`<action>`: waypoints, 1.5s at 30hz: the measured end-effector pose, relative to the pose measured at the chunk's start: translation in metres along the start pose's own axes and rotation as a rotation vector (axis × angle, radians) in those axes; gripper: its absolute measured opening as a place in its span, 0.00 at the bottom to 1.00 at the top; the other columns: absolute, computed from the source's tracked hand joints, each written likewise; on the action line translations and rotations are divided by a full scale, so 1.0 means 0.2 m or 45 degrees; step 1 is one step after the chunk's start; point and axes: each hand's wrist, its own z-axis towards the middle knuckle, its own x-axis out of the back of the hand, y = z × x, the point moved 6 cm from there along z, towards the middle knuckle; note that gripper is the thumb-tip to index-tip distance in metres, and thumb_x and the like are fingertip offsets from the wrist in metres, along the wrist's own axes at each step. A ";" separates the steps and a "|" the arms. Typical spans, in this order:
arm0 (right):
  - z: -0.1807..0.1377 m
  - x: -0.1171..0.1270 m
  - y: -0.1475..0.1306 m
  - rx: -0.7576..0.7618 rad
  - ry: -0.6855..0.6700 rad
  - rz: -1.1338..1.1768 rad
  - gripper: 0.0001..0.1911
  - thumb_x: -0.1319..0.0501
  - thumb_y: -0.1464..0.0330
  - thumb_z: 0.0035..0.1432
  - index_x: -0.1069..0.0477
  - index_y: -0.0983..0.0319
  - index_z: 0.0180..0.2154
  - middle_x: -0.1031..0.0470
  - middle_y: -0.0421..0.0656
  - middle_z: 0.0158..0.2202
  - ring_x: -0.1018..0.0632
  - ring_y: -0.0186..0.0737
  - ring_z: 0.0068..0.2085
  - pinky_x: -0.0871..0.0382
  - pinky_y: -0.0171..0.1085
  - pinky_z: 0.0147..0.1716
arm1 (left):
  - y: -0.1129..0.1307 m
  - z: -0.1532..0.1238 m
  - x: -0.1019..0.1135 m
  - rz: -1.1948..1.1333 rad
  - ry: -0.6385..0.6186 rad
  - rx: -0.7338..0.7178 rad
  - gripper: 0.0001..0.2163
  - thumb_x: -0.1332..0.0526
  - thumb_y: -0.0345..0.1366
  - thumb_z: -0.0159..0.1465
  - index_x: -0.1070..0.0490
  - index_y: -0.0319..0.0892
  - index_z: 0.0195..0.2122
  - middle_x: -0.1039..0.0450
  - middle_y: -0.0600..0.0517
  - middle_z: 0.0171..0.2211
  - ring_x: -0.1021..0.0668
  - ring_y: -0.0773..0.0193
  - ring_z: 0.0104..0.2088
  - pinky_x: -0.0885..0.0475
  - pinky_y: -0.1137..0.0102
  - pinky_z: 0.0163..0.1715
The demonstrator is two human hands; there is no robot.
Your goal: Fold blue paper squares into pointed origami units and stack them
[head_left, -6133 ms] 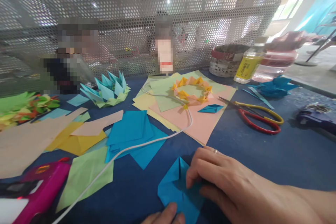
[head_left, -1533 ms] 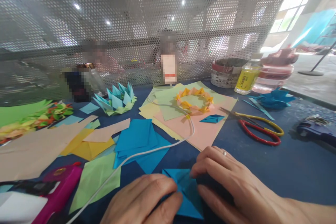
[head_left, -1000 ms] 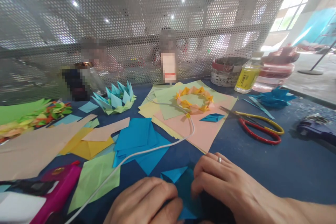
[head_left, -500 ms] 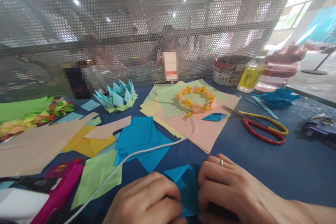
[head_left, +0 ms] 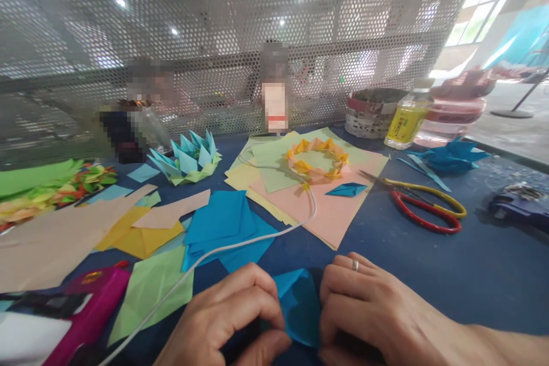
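A piece of blue paper (head_left: 298, 309), partly folded with a pointed top corner, lies on the dark blue table between my two hands. My left hand (head_left: 231, 314) is curled at the paper's left edge, its thumb and forefinger close together there. On the right edge, my right hand (head_left: 369, 303), a ring on one finger, has its fingers bent down over the paper; its fingertips are hidden. Beyond my left hand is a stack of blue paper sheets (head_left: 217, 220). A small folded blue piece (head_left: 346, 189) rests on pink and yellow sheets farther off.
A white cord (head_left: 253, 242) crosses the table. Red-and-yellow-handled scissors (head_left: 429, 206) lie at right, near a bottle (head_left: 405, 120) and a woven basket (head_left: 371, 117). A yellow-orange paper ring (head_left: 317, 168), a light-blue paper crown (head_left: 189, 160) and a magenta glue gun (head_left: 96, 297) are also here.
My left hand has lifted and loosened slightly, its thumb now showing and more of its fingers spread from the palm. My right hand stays on the paper. The view has shifted slightly.
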 end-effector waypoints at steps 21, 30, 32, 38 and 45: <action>0.00 0.01 0.00 0.000 -0.024 0.034 0.13 0.34 0.81 0.53 0.33 0.59 0.27 0.28 0.37 0.33 0.27 0.34 0.36 0.32 0.32 0.37 | 0.02 0.03 -0.01 0.199 -0.001 0.007 0.07 0.41 0.25 0.62 0.35 0.45 0.32 0.32 0.60 0.33 0.24 0.77 0.34 0.31 0.85 0.35; -0.02 0.06 0.01 0.018 0.098 0.172 0.17 0.48 0.83 0.58 0.27 0.59 0.38 0.27 0.42 0.36 0.26 0.36 0.37 0.29 0.33 0.42 | 0.01 0.03 -0.02 0.186 0.039 0.062 0.07 0.44 0.26 0.63 0.36 0.45 0.31 0.33 0.60 0.33 0.26 0.78 0.34 0.33 0.85 0.36; -0.02 0.08 0.00 0.051 0.124 0.161 0.19 0.50 0.83 0.59 0.25 0.60 0.39 0.26 0.43 0.37 0.26 0.36 0.37 0.29 0.33 0.41 | 0.01 0.03 -0.03 0.167 0.050 0.063 0.07 0.45 0.27 0.63 0.36 0.45 0.31 0.33 0.60 0.33 0.26 0.78 0.34 0.33 0.85 0.36; -0.05 0.11 -0.01 0.129 0.209 0.113 0.19 0.50 0.79 0.65 0.23 0.58 0.39 0.24 0.43 0.37 0.24 0.37 0.38 0.28 0.34 0.42 | 0.02 0.03 -0.02 0.237 0.028 0.029 0.07 0.45 0.26 0.63 0.36 0.45 0.30 0.34 0.60 0.31 0.26 0.77 0.32 0.33 0.83 0.33; -0.03 0.10 -0.02 0.217 0.152 0.089 0.22 0.54 0.72 0.72 0.22 0.58 0.37 0.23 0.43 0.35 0.26 0.38 0.37 0.28 0.35 0.39 | 0.00 0.03 -0.04 0.212 0.044 0.095 0.07 0.46 0.27 0.63 0.37 0.45 0.29 0.35 0.60 0.30 0.27 0.76 0.33 0.34 0.81 0.34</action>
